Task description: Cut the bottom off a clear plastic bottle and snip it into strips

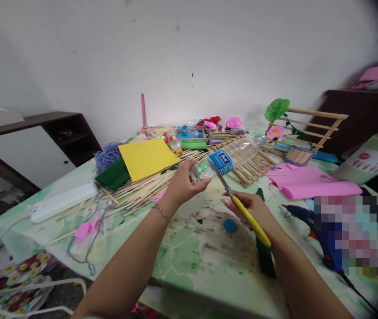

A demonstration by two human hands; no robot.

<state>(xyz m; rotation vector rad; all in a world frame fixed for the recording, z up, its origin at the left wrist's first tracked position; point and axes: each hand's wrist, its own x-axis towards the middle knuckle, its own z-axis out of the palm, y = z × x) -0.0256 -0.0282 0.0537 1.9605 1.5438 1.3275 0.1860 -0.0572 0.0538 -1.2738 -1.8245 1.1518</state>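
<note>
A clear plastic bottle (242, 153) with a blue label (222, 161) lies sideways in the air above the table. My left hand (192, 179) is wrapped round its bottom end, where something green shows through the plastic. In my right hand (248, 208) are yellow-handled scissors (247, 217). Their metal blades reach the bottle at the label's lower left edge; whether they have cut into the plastic I cannot make out. Below the scissors a round blue cap (229, 225) rests on the stained tablecloth, and a dark green strip (264, 257) lies beside it.
Thin wooden sticks (142, 190) and a yellow sheet (147, 159) lie at the left, near blue yarn (109, 156) and a white power strip (64, 204). A stick rack with paper flowers (315, 128) stands back right. A blue glue gun (322, 235) lies at the right, below a pink paper roll (322, 189).
</note>
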